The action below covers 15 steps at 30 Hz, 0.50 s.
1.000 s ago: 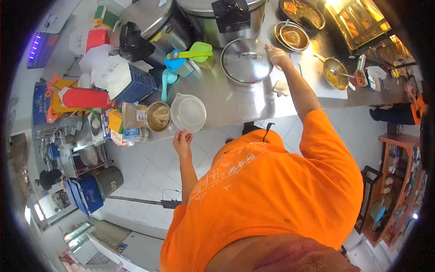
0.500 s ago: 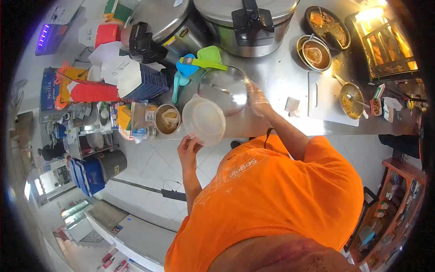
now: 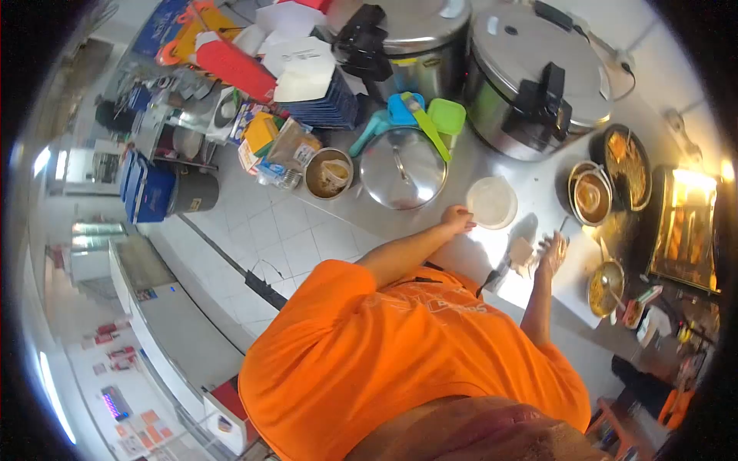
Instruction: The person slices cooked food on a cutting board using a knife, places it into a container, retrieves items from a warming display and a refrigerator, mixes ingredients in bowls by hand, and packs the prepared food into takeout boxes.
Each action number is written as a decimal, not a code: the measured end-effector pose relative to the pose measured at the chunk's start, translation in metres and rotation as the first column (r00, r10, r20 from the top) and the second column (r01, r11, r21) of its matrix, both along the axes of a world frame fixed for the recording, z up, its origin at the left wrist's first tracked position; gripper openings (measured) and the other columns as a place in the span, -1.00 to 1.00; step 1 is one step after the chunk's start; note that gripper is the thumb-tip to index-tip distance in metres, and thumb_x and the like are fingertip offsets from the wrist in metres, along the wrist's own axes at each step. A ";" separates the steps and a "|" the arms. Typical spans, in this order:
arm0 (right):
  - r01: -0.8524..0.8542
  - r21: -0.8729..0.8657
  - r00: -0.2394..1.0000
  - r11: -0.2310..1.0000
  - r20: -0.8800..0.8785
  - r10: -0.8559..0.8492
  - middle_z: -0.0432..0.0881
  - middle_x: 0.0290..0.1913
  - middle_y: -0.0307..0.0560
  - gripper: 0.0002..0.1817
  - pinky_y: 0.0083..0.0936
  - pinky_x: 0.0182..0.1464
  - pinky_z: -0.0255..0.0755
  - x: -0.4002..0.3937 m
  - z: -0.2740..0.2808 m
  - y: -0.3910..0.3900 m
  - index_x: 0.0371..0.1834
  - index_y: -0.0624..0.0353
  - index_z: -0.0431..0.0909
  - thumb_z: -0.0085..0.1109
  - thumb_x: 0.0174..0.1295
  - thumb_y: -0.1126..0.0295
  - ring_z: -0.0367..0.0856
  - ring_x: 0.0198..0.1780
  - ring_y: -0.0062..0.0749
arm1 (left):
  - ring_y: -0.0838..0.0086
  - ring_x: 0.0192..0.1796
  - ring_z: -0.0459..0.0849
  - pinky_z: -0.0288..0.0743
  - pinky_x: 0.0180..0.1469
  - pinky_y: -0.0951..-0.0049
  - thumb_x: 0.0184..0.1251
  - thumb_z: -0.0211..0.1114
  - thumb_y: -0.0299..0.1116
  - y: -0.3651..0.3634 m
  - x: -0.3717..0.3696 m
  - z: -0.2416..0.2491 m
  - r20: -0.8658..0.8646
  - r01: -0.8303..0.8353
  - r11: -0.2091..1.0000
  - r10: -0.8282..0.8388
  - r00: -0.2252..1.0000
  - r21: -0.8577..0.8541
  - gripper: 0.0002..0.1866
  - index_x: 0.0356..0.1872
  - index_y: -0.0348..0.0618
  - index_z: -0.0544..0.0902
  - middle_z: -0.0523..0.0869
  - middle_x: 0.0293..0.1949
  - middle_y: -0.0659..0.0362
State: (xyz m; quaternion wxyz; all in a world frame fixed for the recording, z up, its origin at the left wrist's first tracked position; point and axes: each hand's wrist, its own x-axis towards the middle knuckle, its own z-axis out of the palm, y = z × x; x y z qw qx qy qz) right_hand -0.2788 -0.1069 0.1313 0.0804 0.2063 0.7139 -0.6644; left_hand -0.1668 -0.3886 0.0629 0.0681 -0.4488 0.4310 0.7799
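Observation:
My left hand (image 3: 459,219) is closed, with its fingertips at the lower left rim of a pale translucent bowl (image 3: 492,203) above the steel counter. My right hand (image 3: 552,253), in a clear glove, has its fingers apart over the white cutting board. Just left of it lies a small beige square item (image 3: 521,253). Further left, a round steel lid (image 3: 403,167) lies beside a green-handled utensil (image 3: 427,131). Right of my right hand is a small pan of food (image 3: 606,287) with a spoon in it.
Two large steel cookers (image 3: 530,69) stand at the back. Nested bowls (image 3: 590,196) and a dark dish of food (image 3: 626,169) are at the right, near a lit glass case (image 3: 688,223). A steel pot (image 3: 328,173) and folded boxes (image 3: 319,100) are at the left.
The view has turned and shifted right. My left hand has moved right along the counter with the translucent bowl. My right hand has left the steel lid and moved right to the cutting board.

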 end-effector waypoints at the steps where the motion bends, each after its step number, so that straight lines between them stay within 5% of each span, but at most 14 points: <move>1: 0.031 -0.016 1.000 0.999 0.003 -0.031 0.67 -0.23 -0.08 -0.51 -0.50 -0.39 0.48 0.007 0.011 0.000 0.11 0.07 0.48 0.25 0.30 -0.03 0.63 -0.37 -0.42 | 0.27 -0.32 0.81 0.70 -0.32 0.30 0.34 0.35 -0.35 0.002 -0.009 0.002 0.058 0.079 0.996 -0.077 0.995 -0.037 -0.77 -0.09 -0.26 0.63 0.76 -0.25 0.00; 3: 0.065 -0.004 0.998 0.998 0.008 -0.065 0.64 -0.24 -0.08 -0.52 -0.45 -0.30 0.47 0.017 0.022 -0.004 0.09 0.08 0.48 0.25 0.30 -0.02 0.61 -0.34 -0.40 | 0.30 -0.37 0.79 0.66 -0.35 0.28 0.34 0.39 -0.30 0.006 -0.019 0.023 0.192 0.247 0.965 -0.227 0.955 -0.090 -0.72 -0.05 -0.24 0.62 0.77 -0.23 0.01; 5: 0.155 -0.029 0.988 0.987 -0.010 -0.155 0.63 -0.23 -0.09 -0.51 -0.41 -0.25 0.46 0.029 0.026 -0.021 0.08 0.09 0.48 0.24 0.30 -0.04 0.60 -0.34 -0.38 | 0.30 -0.36 0.76 0.62 -0.34 0.24 0.36 0.39 -0.24 -0.001 -0.008 0.091 0.082 0.414 0.908 -0.418 0.905 0.060 -0.66 0.01 -0.21 0.59 0.76 -0.20 0.06; 6: 0.164 -0.022 0.984 0.986 -0.060 -0.165 0.62 -0.34 -0.12 -0.58 -0.35 -0.19 0.44 0.036 0.024 -0.029 -0.12 0.12 0.59 0.19 0.35 -0.04 0.58 -0.37 -0.34 | 0.30 -0.36 0.74 0.60 -0.34 0.22 0.37 0.39 -0.21 -0.014 0.001 0.127 0.020 0.498 0.859 -0.503 0.864 0.121 -0.64 0.04 -0.20 0.58 0.76 -0.18 0.08; 8: 0.070 0.088 0.994 0.994 -0.086 -0.063 0.60 -0.43 -0.13 -0.57 -0.36 -0.18 0.42 0.046 0.023 -0.044 -0.30 0.13 0.62 0.14 0.39 -0.05 0.56 -0.38 -0.34 | 0.34 -0.28 0.69 0.57 -0.21 0.29 0.35 0.40 -0.08 -0.058 0.016 0.169 -0.167 0.522 0.762 -0.613 0.772 -0.384 -0.60 0.02 -0.14 0.61 0.71 -0.10 0.10; 9: 0.029 0.147 0.995 0.989 -0.095 -0.015 0.59 -0.48 -0.14 -0.53 -0.37 -0.17 0.41 0.051 0.024 -0.054 -0.40 0.14 0.64 0.11 0.41 -0.06 0.55 -0.38 -0.33 | 0.36 -0.24 0.66 0.56 -0.15 0.32 0.35 0.40 -0.01 -0.084 0.025 0.191 -0.223 0.453 0.653 -0.687 0.692 -0.607 -0.58 0.00 -0.11 0.63 0.69 -0.05 0.11; 10: 0.045 0.082 0.999 0.996 -0.021 -0.044 0.65 -0.49 -0.11 -0.45 -0.40 -0.22 0.44 0.059 0.044 -0.078 -0.50 0.22 0.65 0.10 0.44 -0.04 0.59 -0.37 -0.35 | 0.36 -0.12 0.65 0.55 -0.10 0.34 0.27 0.47 -0.09 -0.115 0.031 0.222 -0.301 0.177 0.579 -0.632 0.713 -0.796 -0.58 0.01 -0.10 0.61 0.67 0.01 0.13; 11: 0.024 0.235 0.997 0.972 -0.077 -0.006 0.66 -0.49 -0.10 -0.45 -0.38 -0.19 0.44 0.068 0.049 -0.093 -0.50 0.23 0.65 0.11 0.44 -0.05 0.59 -0.36 -0.35 | 0.36 -0.01 0.65 0.54 -0.04 0.36 0.19 0.54 -0.18 -0.152 0.036 0.256 -0.393 -0.122 0.445 -0.587 0.708 -0.887 -0.56 0.02 -0.09 0.59 0.64 0.08 0.14; 12: 0.011 0.384 0.991 0.923 -0.129 0.042 0.66 -0.49 -0.09 -0.45 -0.36 -0.16 0.44 0.076 0.053 -0.107 -0.50 0.24 0.65 0.12 0.43 -0.05 0.59 -0.36 -0.34 | 0.35 0.03 0.63 0.49 0.10 0.29 0.11 0.58 -0.33 -0.195 0.041 0.291 -0.273 -0.247 0.127 -0.604 0.749 -0.961 -0.51 0.03 -0.11 0.53 0.64 -0.04 0.16; 13: 0.009 0.521 0.980 0.853 -0.172 0.095 0.67 -0.49 -0.08 -0.45 -0.35 -0.14 0.44 0.084 0.056 -0.122 -0.49 0.25 0.64 0.14 0.43 -0.06 0.60 -0.35 -0.34 | 0.36 0.11 0.61 0.54 0.02 0.40 0.10 0.58 -0.33 -0.234 0.045 0.309 -0.462 -0.336 0.327 -0.489 0.740 -0.883 -0.52 0.04 -0.10 0.58 0.61 0.14 0.16; 15: 0.156 0.750 0.895 0.642 -0.382 0.228 0.71 -0.32 0.00 -0.53 -0.26 -0.08 0.48 0.100 0.056 -0.141 -0.28 0.26 0.67 0.10 0.46 0.00 0.64 -0.26 -0.24 | 0.36 0.05 0.63 0.54 0.07 0.34 0.15 0.55 -0.34 -0.311 0.062 0.335 -0.458 -0.361 0.309 -0.352 0.816 -0.880 -0.57 0.00 -0.15 0.57 0.64 -0.02 0.16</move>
